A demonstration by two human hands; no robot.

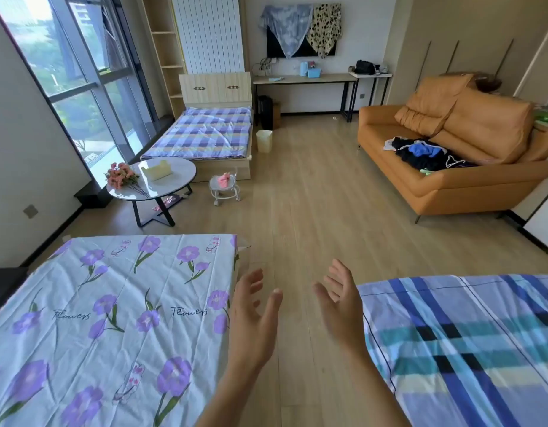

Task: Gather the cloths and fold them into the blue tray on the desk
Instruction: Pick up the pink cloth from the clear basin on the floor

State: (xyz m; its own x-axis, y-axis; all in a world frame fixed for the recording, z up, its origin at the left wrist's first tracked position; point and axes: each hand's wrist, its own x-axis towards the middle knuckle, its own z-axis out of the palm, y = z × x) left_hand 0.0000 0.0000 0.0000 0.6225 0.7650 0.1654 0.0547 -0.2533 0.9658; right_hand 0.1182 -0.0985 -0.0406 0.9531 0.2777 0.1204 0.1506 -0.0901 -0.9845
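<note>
Both hands are raised over the bare floor [312, 195] in the gap between two beds; the left hand [254, 315] is spread wide, palm turned inward, fingers loose and holding nothing; the right hand [339, 306] faces it, equally open and empty, the two well apart from any cloth. The floral bed [112, 318] lies just beside the left hand, the plaid bed [467, 349] just beside the right. Far across the room a pile of dark and blue cloths [426, 151] sits on the seat of the orange sofa [467, 180], with a white piece at its left edge; two more cloths hang on the far wall over a dark screen, a tie-dye cloth [286, 24] on the left and a spotted cloth [325, 26] touching it on the right. Below them stands the desk [303, 79] against the wall, and on it a small blue tray [314, 73], too small to tell what it holds. A third bed [205, 131] with a checked cover stands by the window; a round table [155, 180] with pink flowers [121, 175] stands near its foot; a pale bin [264, 141] stands beside the bed.
</note>
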